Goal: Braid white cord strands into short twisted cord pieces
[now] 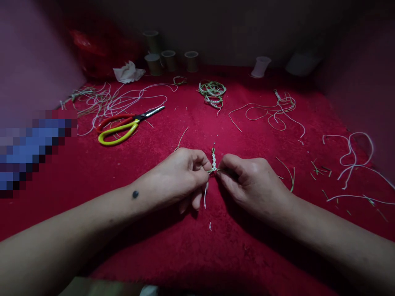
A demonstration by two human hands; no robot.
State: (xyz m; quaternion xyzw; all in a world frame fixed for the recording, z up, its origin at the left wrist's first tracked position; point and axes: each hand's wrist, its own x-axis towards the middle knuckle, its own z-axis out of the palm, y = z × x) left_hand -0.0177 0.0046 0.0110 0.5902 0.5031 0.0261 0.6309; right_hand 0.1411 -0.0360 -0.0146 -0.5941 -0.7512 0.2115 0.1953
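A short white and green knotted cord braid (214,161) lies upright on the red cloth between my hands, its green loop at the far end by a small pin (214,144). My left hand (191,174) pinches a green cord at the braid's left side. On the other side, my right hand (239,174) is closed on a cord running out to the right. A white cord end (205,197) hangs below my left fingers toward me. The fingertips partly hide the cords they grip.
Scissors (123,129) with red and yellow handles lie at left beside tangled white cord (108,100). A coiled green and white braid (212,92) is further back, before several thread spools (191,61). Loose cords (352,158) and clippings (317,167) lie at right.
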